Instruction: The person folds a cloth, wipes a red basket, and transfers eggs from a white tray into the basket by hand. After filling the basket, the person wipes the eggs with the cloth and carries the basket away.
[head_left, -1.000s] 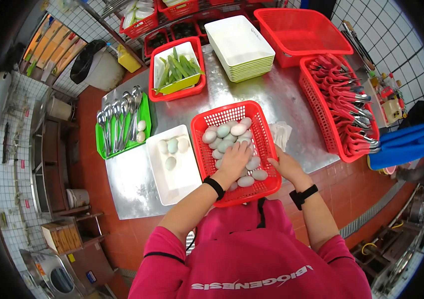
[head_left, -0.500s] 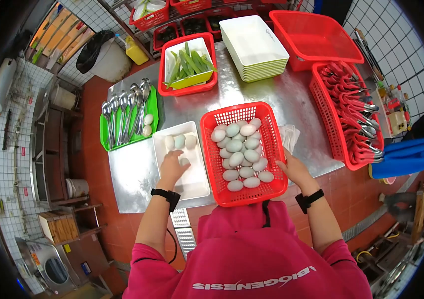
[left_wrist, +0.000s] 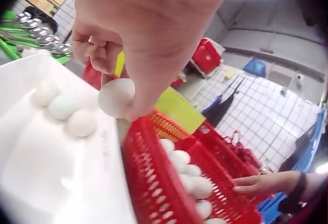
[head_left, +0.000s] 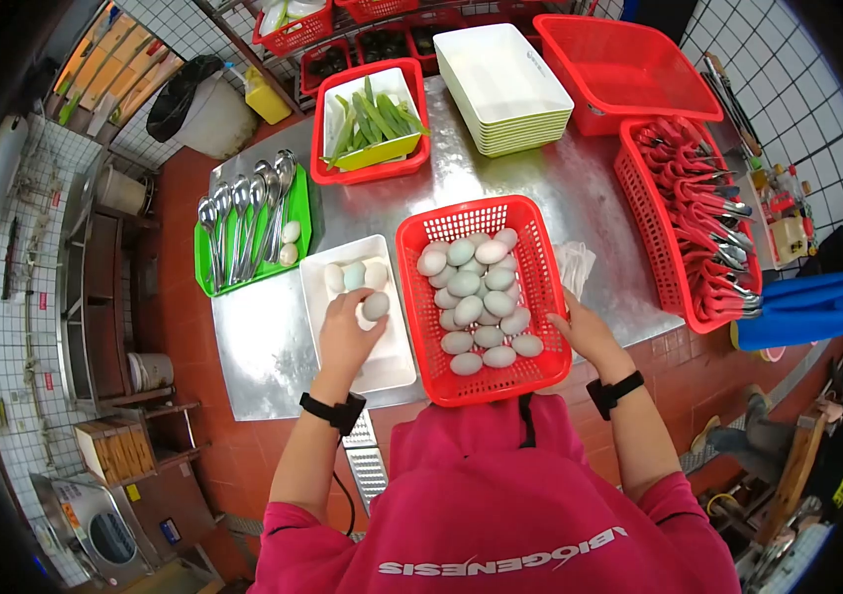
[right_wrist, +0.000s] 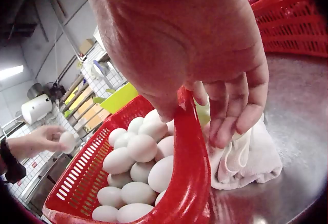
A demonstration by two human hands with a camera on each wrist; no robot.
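Between thumb and fingers, the left hand (head_left: 346, 337) pinches a pale egg (head_left: 375, 306) above the white tray (head_left: 390, 371). In the left wrist view that egg (left_wrist: 117, 98) is clear of the tray, where three other eggs (left_wrist: 62, 107) lie in a row. Several eggs (head_left: 464, 284) fill much of the red basket (head_left: 538, 374) beside the tray. The right hand (head_left: 588, 332) holds the basket's right rim; in the right wrist view its thumb is on the inner side and its fingers (right_wrist: 225, 106) hang outside.
A green tray (head_left: 215, 286) with spoons and two eggs stands at the left. Behind are a basket of green vegetables (head_left: 372, 119), stacked white trays (head_left: 505, 84) and an empty red basket (head_left: 629, 74). Red-handled utensils (head_left: 689, 218) fill a basket at right; a cloth (head_left: 574, 267) lies nearby.
The left hand has gone from the red basket to the white tray and now holds an egg raised there. The right hand stays at the basket rim.
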